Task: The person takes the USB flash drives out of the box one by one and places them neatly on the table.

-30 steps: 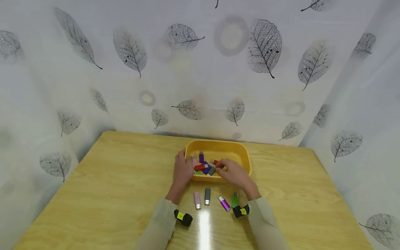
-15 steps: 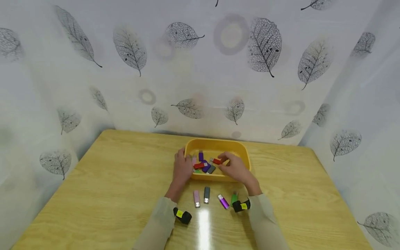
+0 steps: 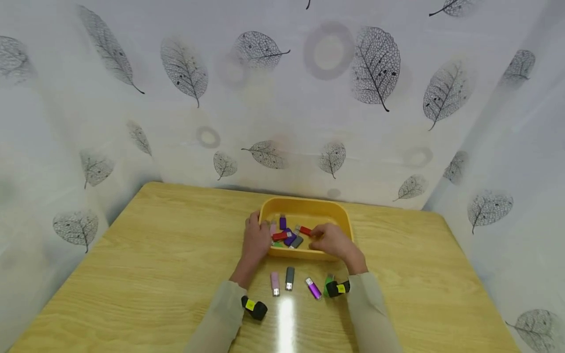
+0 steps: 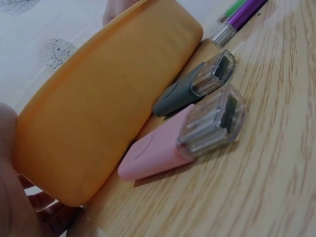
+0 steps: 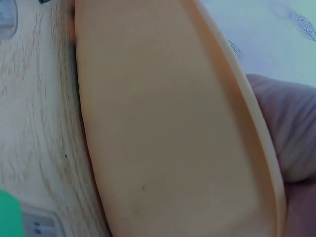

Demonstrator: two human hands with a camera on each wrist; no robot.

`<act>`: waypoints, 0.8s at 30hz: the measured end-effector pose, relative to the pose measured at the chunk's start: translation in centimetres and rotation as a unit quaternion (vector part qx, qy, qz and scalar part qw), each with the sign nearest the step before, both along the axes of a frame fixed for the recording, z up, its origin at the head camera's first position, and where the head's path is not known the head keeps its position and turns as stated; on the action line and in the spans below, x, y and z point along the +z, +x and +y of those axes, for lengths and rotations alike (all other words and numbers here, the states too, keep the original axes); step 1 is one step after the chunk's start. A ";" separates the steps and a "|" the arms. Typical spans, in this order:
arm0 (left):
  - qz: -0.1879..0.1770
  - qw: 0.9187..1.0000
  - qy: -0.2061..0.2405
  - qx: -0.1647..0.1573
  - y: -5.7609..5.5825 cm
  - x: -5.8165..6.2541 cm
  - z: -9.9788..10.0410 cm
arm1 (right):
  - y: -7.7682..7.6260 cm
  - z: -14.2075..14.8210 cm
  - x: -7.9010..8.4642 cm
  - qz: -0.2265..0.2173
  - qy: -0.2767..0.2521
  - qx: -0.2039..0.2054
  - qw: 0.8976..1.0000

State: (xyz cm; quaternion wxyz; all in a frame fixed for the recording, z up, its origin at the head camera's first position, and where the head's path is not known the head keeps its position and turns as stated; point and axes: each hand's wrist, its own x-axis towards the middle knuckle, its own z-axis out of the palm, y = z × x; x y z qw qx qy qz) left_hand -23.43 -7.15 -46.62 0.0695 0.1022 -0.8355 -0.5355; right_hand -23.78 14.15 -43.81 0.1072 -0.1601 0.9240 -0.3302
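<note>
A yellow plastic bin holds several USB sticks. My left hand grips its left end; in the left wrist view, the fingers curl around the bin's outer corner. My right hand reaches over the front wall into the bin, thumb and forefinger apart, fingertips right at the end of a red USB stick. To its left lie another red USB stick, a purple USB stick and a grey USB stick. In the right wrist view, the bin wall hides the fingertips.
On the wooden table, in front of the bin, lie a pink USB stick, a dark grey one, a shiny purple one and a green one, partly behind the right wrist camera. A leaf-patterned curtain hangs behind.
My right hand's fingers shift slightly inside the bin and lower beside the red USB stick. The left hand keeps its grip on the bin, and the sticks on the table stay put.
</note>
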 end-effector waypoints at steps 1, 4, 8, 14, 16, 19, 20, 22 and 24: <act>0.000 1.000 0.003 0.000 0.0 0.0 0.0 | 0.0 0.0 0.0 -0.002 0.002 0.000 1.000; 0.004 1.000 0.008 -0.001 0.0 0.1 0.0 | -0.1 0.1 0.0 -0.002 0.008 0.004 1.000; 0.004 1.000 0.007 -0.004 -0.1 0.0 0.0 | -0.2 0.1 0.1 0.001 0.016 0.012 1.000; -0.001 1.000 0.010 -0.001 -0.1 0.0 -0.1 | -0.3 -0.1 0.1 -0.018 0.021 0.020 0.999; -0.002 1.000 0.017 -0.004 -0.1 0.2 0.0 | -0.5 0.0 0.2 -0.018 0.027 0.027 0.999; -0.001 1.000 0.021 -0.008 -0.2 0.3 0.1 | -0.9 0.0 0.4 -0.015 0.038 0.035 0.999; 0.001 1.000 0.020 -0.009 -0.2 0.3 0.1 | -0.9 0.1 0.4 -0.016 0.041 0.035 0.998; 0.002 1.000 0.017 -0.009 -0.2 0.3 0.1 | -1.0 0.0 0.5 -0.022 0.044 0.033 0.998; 0.000 1.000 0.014 -0.008 -0.2 0.1 0.0 | -0.9 0.0 0.5 -0.036 0.044 0.026 0.998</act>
